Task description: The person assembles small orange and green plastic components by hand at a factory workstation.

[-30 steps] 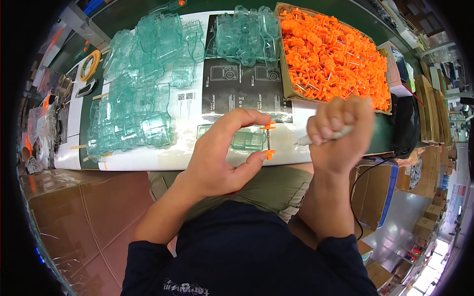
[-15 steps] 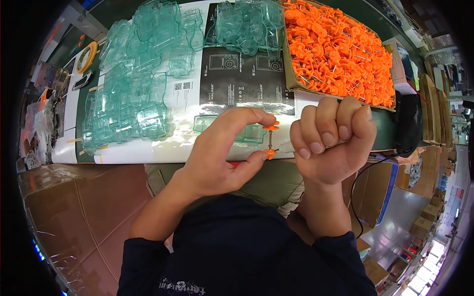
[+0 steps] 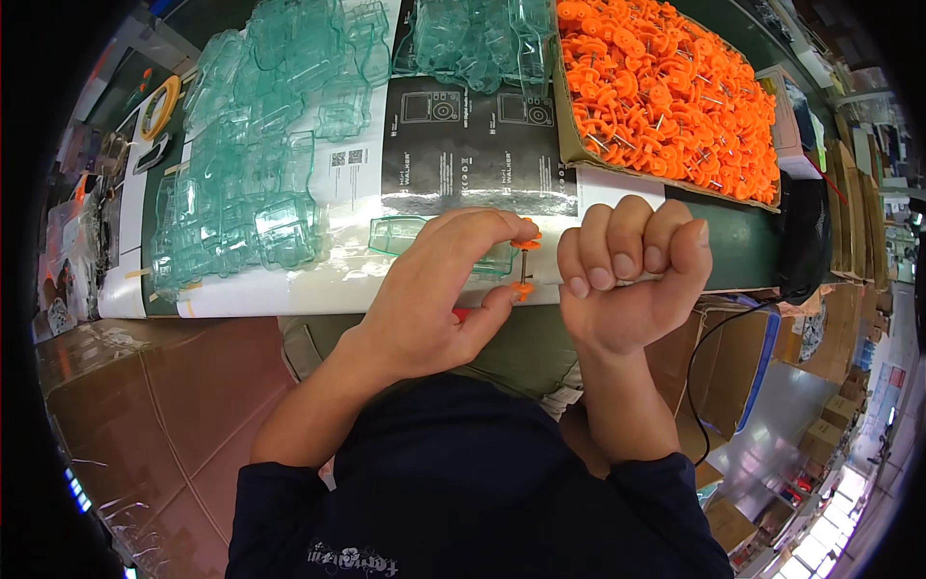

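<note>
Upright between the thumb and fingertips of my left hand [image 3: 415,304] is an orange wheel-and-axle piece [image 3: 525,264], a thin metal shaft with orange plastic at both ends. Close to its right, my right hand [image 3: 632,289] is closed, fingers curled toward the palm; what it holds, if anything, is hidden. Both hands are raised at the table's front edge. Behind my left hand a clear green plastic shell [image 3: 391,234] lies on the table, partly covered by the hand.
Many clear green plastic shells [image 3: 246,164] are piled at the left, with another heap [image 3: 473,48] at the back. A cardboard box of orange wheel pieces [image 3: 666,96] stands at the back right. A yellow tape roll [image 3: 162,106] lies far left. A black cable [image 3: 696,376] hangs at the right.
The view has shifted slightly. Both hands keep almost the same pose, the left one still pinching the wheel-and-axle piece and the right one still curled beside it.
</note>
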Tool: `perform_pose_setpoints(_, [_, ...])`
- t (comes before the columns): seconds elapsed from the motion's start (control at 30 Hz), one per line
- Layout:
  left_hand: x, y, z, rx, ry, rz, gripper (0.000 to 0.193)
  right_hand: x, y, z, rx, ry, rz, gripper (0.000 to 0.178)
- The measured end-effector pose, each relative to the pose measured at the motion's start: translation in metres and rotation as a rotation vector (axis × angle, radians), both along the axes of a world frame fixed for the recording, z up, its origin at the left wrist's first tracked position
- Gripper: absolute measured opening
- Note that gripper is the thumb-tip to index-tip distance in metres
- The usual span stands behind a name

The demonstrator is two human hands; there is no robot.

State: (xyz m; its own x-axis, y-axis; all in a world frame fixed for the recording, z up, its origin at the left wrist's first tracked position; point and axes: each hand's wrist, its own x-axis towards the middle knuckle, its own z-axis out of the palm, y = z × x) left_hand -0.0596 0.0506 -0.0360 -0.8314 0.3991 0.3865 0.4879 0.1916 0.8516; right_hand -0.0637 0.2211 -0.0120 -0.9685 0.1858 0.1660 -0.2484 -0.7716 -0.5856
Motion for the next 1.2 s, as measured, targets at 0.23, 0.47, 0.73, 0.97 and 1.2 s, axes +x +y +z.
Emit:
perform_pose_setpoints(0.23, [-0.002, -0.010, 0.000, -0.071, -0.047, 0.007, 0.050, 0.000, 0.004, -0.001, 0.040, -0.088, 0.055, 0.040])
perform_pose_setpoints(0.47, [-0.008, -0.012, -0.004, -0.258, 0.101, 0.038, 0.049, 0.001, 0.000, -0.007, 0.011, -0.129, 0.053, 0.040])
perform_pose_setpoints(0.73, [-0.006, -0.009, 0.000, -0.328, 0.051, 0.111, 0.051, -0.013, -0.005, -0.012, 0.055, 0.046, 0.058, 0.043])
perform_pose_setpoints(0.97, [-0.005, -0.008, -0.005, -0.326, 0.063, 0.134, 0.050, -0.028, -0.023, -0.021, 0.125, 0.066, 0.023, 0.042])
perform_pose_setpoints(1.2, [-0.004, -0.011, -0.003, -0.326, 0.042, 0.150, 0.049, -0.035, -0.030, -0.007, 0.254, -0.179, 0.037, 0.038])
